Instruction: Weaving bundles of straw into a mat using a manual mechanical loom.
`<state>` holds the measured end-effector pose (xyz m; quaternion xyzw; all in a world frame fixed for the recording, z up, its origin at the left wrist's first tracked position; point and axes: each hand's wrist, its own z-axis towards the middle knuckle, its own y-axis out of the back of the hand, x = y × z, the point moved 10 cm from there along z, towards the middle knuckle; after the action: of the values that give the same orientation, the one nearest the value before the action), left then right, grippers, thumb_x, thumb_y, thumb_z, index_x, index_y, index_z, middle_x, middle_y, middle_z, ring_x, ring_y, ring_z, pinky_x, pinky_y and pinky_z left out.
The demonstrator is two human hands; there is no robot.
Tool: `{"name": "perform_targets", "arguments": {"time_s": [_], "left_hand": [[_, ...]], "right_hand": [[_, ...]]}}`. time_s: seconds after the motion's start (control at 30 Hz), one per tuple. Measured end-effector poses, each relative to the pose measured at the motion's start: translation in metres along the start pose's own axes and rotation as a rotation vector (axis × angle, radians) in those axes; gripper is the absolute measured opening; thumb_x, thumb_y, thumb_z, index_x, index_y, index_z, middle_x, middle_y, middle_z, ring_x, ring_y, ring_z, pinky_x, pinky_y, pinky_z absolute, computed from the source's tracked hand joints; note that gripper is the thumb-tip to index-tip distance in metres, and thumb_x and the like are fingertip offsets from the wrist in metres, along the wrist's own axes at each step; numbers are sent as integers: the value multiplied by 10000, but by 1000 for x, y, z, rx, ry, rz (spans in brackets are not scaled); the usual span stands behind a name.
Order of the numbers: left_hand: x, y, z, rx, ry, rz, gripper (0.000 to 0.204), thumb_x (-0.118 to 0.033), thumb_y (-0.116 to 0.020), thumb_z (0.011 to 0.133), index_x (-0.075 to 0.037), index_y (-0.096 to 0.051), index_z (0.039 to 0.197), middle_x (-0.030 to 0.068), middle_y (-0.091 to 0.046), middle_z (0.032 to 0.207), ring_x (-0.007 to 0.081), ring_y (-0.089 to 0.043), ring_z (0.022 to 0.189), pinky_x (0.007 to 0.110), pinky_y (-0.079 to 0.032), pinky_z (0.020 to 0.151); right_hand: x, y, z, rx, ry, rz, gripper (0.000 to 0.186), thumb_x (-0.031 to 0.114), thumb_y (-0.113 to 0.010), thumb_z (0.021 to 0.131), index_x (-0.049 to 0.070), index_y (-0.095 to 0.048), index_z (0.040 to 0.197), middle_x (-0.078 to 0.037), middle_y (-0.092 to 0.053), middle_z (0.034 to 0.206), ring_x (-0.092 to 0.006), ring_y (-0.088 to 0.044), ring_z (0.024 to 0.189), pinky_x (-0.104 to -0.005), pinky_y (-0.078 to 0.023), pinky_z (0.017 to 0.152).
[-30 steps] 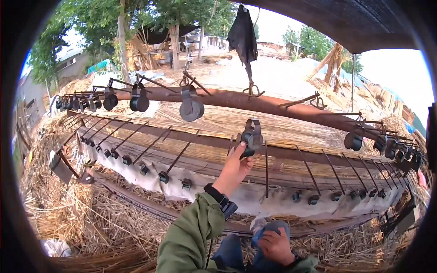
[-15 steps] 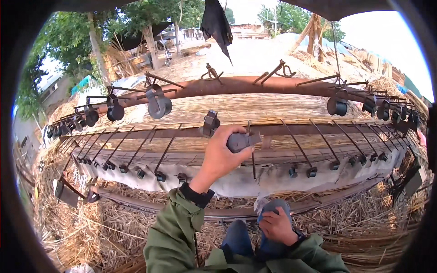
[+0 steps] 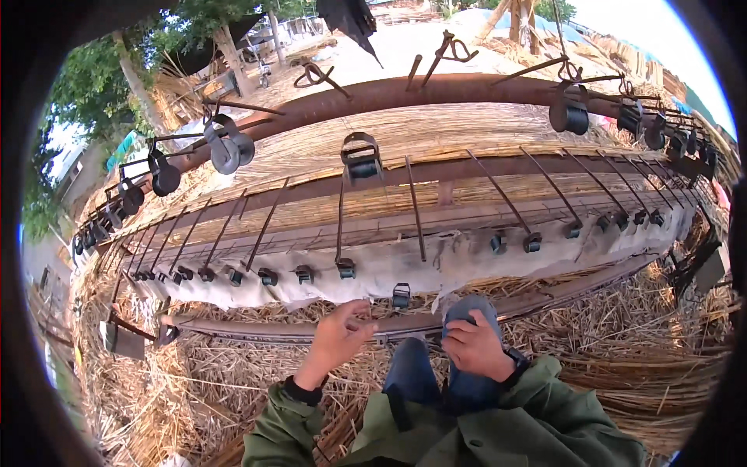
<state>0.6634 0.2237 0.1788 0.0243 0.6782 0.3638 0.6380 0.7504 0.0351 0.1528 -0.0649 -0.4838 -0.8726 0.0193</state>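
My left hand (image 3: 338, 338) hangs low in front of the loom's rusty bottom rail (image 3: 257, 331), fingers loosely curled and apart, holding nothing. A small dark weight (image 3: 401, 296) dangles just up and to the right of it. My right hand (image 3: 475, 346) rests on my bent knee in blue jeans (image 3: 467, 307) and holds nothing. A larger dark spool weight (image 3: 362, 159) sits over the middle wooden bar (image 3: 467, 167), straight above my hands. Thin metal rods (image 3: 416, 210) run down from that bar to a row of small weights (image 3: 303, 274).
A thick rusty beam (image 3: 436, 89) crosses the top with spool weights (image 3: 229, 148) and hooks (image 3: 315, 74). A woven straw mat (image 3: 436, 128) lies between the bars; white cloth (image 3: 467, 261) hangs below. Loose straw (image 3: 194, 389) covers the ground. Trees (image 3: 93, 86) stand at the left.
My left hand has come down from the spool weight on the bars to the bottom rail, now empty. The view has tipped downward. My right hand stays on my knee.
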Motion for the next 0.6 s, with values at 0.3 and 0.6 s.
{"name": "perform_targets", "arguments": {"time_s": [0.3,0.6], "left_hand": [[-94,95,110,-402,-288,-673,818,-178,-702,745,-43,-177,1357,176,-408,1235,240,-494,1015,265,-471,714],[-118,46,105,124,-263,-1163,523,-147,-643,791,-55,-396,1243,90,-537,1076,174,-554,827,301,-489,680]], "right_hand": [[12,4,2,-55,32,-14,84,121,-599,618,133,-575,698,16,-549,716,-149,-541,871,-421,-345,869],[7,5,-2,-48,12,-29,69,129,-615,627,140,-583,688,15,-561,723,-145,-551,845,-418,-339,876]]}}
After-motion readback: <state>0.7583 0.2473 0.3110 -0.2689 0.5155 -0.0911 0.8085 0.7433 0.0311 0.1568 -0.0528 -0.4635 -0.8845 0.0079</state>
